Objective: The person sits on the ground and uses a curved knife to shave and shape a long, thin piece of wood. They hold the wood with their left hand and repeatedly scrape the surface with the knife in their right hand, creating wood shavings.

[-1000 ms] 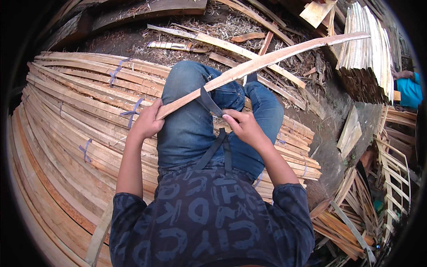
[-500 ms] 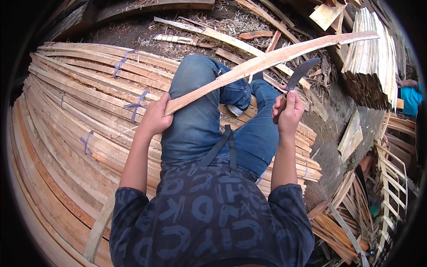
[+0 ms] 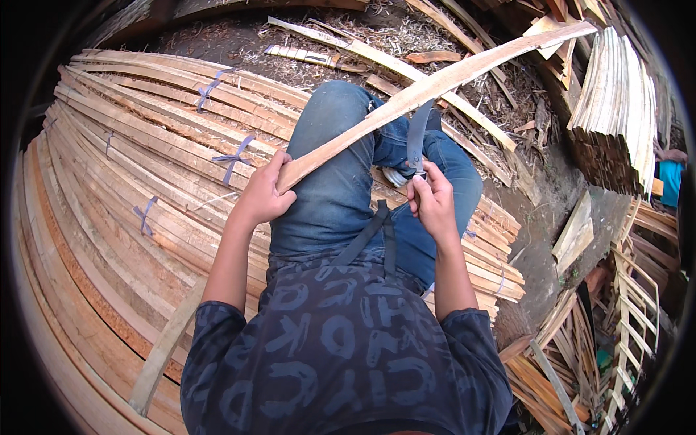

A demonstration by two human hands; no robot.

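Observation:
My left hand grips the near end of a long wooden strip, which slants across my raised knee toward the far right. In my right hand is a knife with a dark curved blade, its handle mostly covered by my fingers. The blade points away from me, its tip just below the strip's lower edge; whether it touches the wood I cannot tell. My legs are bent, in blue jeans, over the wooden strips I sit on.
Bundles of long strips, tied with purplish bands, spread to the left. A thick stack of pale slats stands far right. Beyond my knees, a pale-wrapped handled tool lies among shavings. A person's blue garment shows at the right edge.
My right hand has moved left and slightly down, bringing the knife from the strip's right side to beneath it. The strip's far end sits higher and a little left in view.

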